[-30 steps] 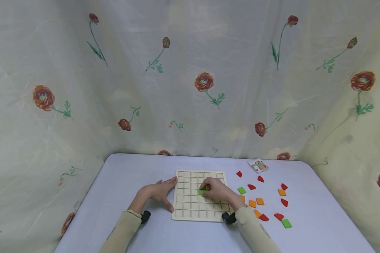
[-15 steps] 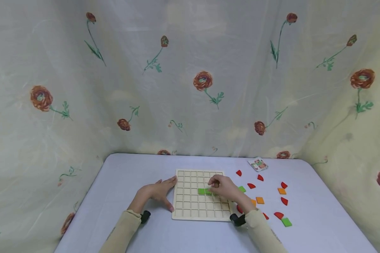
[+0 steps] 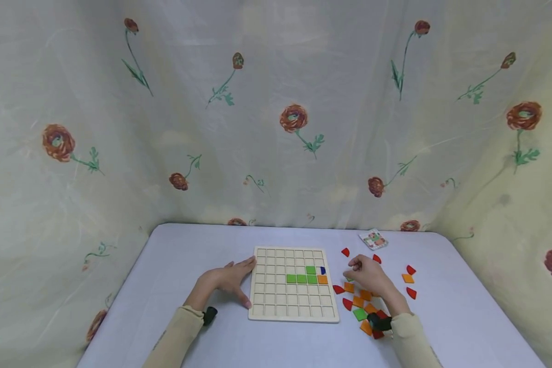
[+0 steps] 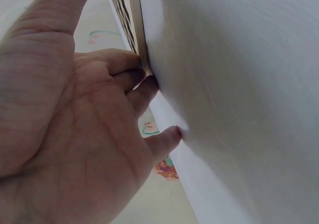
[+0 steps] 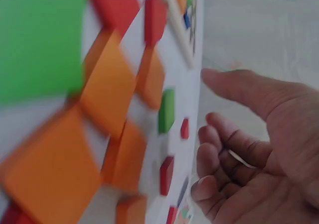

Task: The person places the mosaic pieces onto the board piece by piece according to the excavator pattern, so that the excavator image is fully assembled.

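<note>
A pale wooden grid board [image 3: 269,294] lies on the table in the head view. It bears a row of green squares [image 3: 301,279] with an orange square [image 3: 322,279] at its right end. Above that row sit another green square [image 3: 310,270] and a dark blue piece [image 3: 322,271]. At the board's left edge my left hand [image 3: 232,280] rests with spread fingers; its fingertips [image 4: 149,84] touch the rim. My right hand [image 3: 370,276] hovers over the loose pieces, just above a green square [image 5: 167,110]. Between its parted thumb and fingers there is nothing.
Loose orange squares [image 3: 358,301], red quarter-rounds [image 3: 347,304] and a green square [image 3: 360,314] lie right of the board, partly under my right wrist. More pieces, such as a red one [image 3: 411,293], lie farther right. A patterned card packet [image 3: 373,238] lies behind them.
My right hand has let go of a green square on the board and moved right, over the loose pieces, uncovering the board's right side. My left hand has stayed put.
</note>
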`<state>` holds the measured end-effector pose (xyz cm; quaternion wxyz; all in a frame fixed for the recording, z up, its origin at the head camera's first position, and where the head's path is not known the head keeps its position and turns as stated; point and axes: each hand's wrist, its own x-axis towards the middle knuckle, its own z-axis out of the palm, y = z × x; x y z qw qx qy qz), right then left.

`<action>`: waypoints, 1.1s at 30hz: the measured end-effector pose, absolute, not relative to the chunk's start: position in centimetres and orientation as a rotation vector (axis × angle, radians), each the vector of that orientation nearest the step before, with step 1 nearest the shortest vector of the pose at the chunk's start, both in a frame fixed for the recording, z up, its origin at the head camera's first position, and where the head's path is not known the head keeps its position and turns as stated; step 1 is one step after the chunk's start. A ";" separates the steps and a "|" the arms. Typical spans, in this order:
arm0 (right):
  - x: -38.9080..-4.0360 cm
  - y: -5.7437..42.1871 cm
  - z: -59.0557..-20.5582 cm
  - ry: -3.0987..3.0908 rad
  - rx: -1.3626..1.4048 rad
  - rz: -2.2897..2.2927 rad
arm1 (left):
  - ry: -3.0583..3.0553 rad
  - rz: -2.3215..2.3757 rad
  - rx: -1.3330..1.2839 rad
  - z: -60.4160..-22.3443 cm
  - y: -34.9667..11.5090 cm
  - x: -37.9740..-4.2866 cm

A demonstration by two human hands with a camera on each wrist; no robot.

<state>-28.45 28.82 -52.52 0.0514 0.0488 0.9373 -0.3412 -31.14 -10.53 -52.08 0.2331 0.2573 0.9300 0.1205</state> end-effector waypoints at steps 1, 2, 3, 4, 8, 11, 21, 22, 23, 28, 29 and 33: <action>-28.4 29.1 -52.6 2.852 0.167 -1.021 | 2.555 0.332 0.708 -52.1 -10.6 -31.1; -28.4 29.3 -52.8 2.851 0.188 -1.005 | 2.557 0.331 0.710 -52.1 -10.6 -31.1; -28.5 29.5 -53.0 2.848 0.200 -0.984 | 2.558 0.333 0.711 -52.1 -10.7 -31.1; -28.5 29.7 -53.1 2.843 0.205 -0.969 | 2.558 0.336 0.710 -52.1 -10.7 -31.1; -28.6 30.0 -53.5 2.817 0.231 -0.944 | 2.558 0.341 0.709 -52.1 -10.7 -31.1; -28.6 30.0 -53.7 2.819 0.229 -0.957 | 2.559 0.341 0.708 -52.2 -10.7 -31.2; -28.9 29.4 -54.0 2.865 0.207 -0.971 | 2.559 0.353 0.693 -52.2 -10.5 -31.1; -29.0 29.3 -54.0 2.874 0.198 -0.971 | 2.559 0.353 0.693 -52.2 -10.5 -31.1; -29.0 29.2 -53.9 2.878 0.187 -0.979 | 2.560 0.353 0.693 -52.2 -10.5 -31.1; -29.5 27.5 -53.0 2.877 0.107 -1.043 | 2.564 0.343 0.692 -52.1 -10.5 -31.2; -29.6 27.0 -52.8 2.876 0.085 -1.054 | 2.564 0.343 0.691 -52.1 -10.5 -31.2; -30.1 24.5 -52.5 2.879 -0.045 -1.084 | 2.557 0.353 0.687 -52.1 -10.4 -31.2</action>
